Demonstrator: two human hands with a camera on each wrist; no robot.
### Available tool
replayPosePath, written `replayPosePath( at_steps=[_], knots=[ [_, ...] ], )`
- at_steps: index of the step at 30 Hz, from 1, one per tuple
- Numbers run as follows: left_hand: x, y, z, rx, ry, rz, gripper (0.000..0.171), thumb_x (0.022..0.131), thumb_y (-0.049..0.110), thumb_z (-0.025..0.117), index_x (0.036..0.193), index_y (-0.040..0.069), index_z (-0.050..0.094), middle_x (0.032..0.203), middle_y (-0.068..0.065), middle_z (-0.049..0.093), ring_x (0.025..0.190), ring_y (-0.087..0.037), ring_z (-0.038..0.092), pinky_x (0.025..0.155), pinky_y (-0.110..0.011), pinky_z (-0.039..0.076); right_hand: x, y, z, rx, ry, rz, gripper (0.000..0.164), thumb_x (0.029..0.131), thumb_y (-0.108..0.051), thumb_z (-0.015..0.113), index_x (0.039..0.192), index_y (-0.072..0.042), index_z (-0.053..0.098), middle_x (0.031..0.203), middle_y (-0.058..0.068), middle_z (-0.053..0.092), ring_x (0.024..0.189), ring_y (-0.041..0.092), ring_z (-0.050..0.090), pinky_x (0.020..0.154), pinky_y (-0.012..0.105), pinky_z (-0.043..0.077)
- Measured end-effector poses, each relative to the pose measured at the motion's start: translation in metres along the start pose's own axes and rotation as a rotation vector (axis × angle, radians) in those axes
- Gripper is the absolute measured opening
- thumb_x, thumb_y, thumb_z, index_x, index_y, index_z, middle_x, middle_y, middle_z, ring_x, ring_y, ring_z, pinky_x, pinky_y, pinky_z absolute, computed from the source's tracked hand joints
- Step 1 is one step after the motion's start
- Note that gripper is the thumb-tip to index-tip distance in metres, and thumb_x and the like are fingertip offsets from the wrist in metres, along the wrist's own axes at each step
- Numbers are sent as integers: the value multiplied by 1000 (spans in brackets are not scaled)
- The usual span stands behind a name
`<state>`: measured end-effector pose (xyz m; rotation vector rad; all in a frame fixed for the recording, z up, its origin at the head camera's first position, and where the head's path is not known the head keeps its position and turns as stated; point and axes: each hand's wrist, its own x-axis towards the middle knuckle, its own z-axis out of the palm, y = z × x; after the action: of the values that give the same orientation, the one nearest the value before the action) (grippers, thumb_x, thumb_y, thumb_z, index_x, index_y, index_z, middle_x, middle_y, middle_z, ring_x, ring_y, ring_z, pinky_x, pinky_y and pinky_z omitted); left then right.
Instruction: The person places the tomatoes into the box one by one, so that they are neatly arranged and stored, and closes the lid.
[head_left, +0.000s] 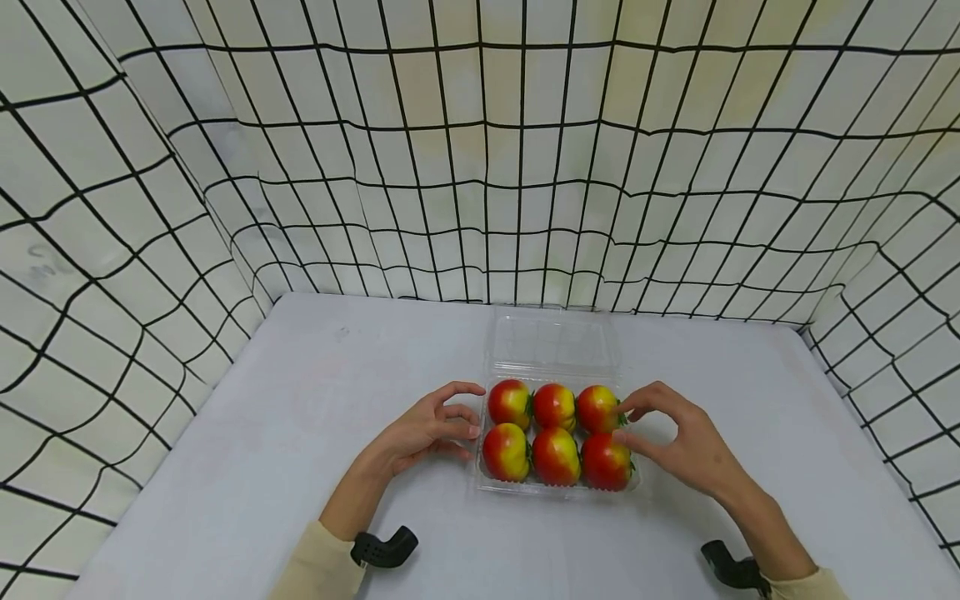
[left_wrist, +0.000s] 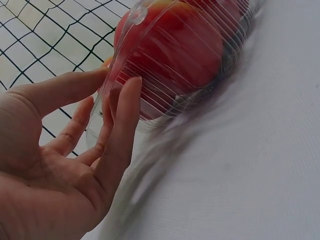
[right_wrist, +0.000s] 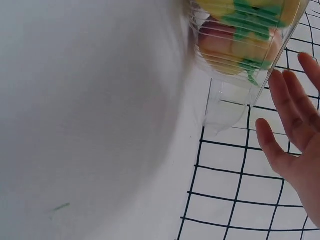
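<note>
A clear plastic clamshell box [head_left: 558,491] holds several red-and-yellow, tomato-like fruits [head_left: 556,456] with green leafy tops, set in two rows. Its lid [head_left: 552,340] lies folded back, away from the person. At the box's left wall, my left hand [head_left: 431,427] has its fingers loosely bent; in the left wrist view the fingertips [left_wrist: 132,92] are right at the ribbed side. My right hand [head_left: 686,442] is at the right end, thumb and forefinger apart, overlapping the right-hand fruits in the head view. In the right wrist view its fingers [right_wrist: 285,97] are spread beside the box edge, gripping nothing.
The box rests on a white table [head_left: 360,350]. Black netting [head_left: 525,183] over pale walls encloses the back and both sides. Dark devices [head_left: 384,550] are strapped at both wrists, next to beige sleeves [head_left: 318,571].
</note>
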<state>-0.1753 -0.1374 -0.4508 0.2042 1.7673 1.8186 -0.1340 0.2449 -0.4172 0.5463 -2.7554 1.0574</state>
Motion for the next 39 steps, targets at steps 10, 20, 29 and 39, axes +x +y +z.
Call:
replayPosePath(
  at_steps=[10,20,29,39],
  knots=[
    [3,0,-1,129,40,23,61,92,20,76,146,12,50,126,-17,59,101,-23,65,88,-37,65,10,15,-4,37,70,85,27,99,-23,72,122,-10,70,118,10,66,105,25,68,96,53,60],
    [7,1,-2,171,103,64,51,96,22,72,144,15,55,139,-20,55,116,-25,61,92,-38,64,20,32,-1,115,13,193,42,104,-28,65,137,-4,58,135,18,62,120,34,65,100,23,57],
    [20,9,0,145,235,96,51,99,19,68,148,14,52,143,-19,57,114,-26,65,92,-38,64,35,38,-2,160,14,198,46,105,-28,62,141,-1,54,138,22,62,123,37,64,99,29,60],
    [34,15,4,141,313,116,56,99,19,68,152,16,48,146,-20,57,124,-34,63,96,-42,63,47,43,6,313,-31,239,52,107,-25,60,149,1,45,147,26,54,130,42,59,93,27,62]
  ],
)
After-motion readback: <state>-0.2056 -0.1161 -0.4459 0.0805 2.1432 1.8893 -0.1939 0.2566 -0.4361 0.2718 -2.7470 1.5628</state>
